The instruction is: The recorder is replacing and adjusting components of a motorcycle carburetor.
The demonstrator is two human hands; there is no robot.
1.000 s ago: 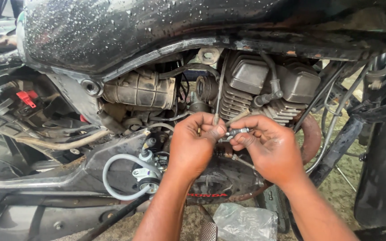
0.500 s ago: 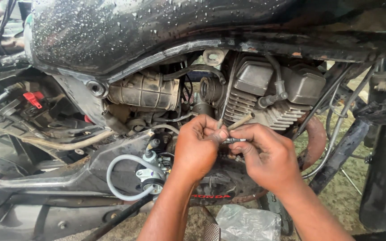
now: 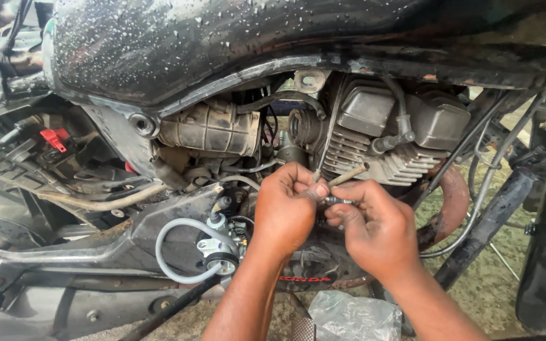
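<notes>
Outdoors beside a wet motorcycle (image 3: 235,57), dirt ground (image 3: 488,284) lower right. At frame centre, left hand (image 3: 285,211) and right hand (image 3: 377,230) pinching a small metal fitting (image 3: 338,201) between them, below a thin rod (image 3: 349,174).

A wet black tank (image 3: 273,44) was seen across the top, at twelve o'clock. A finned engine (image 3: 399,139) was set at two o'clock, a ribbed air box (image 3: 213,129) at eleven. A red clip (image 3: 52,139) was seen at nine o'clock, a grey hose (image 3: 172,246) looped at seven, and a crumpled plastic bag (image 3: 355,319) lay at six.
</notes>
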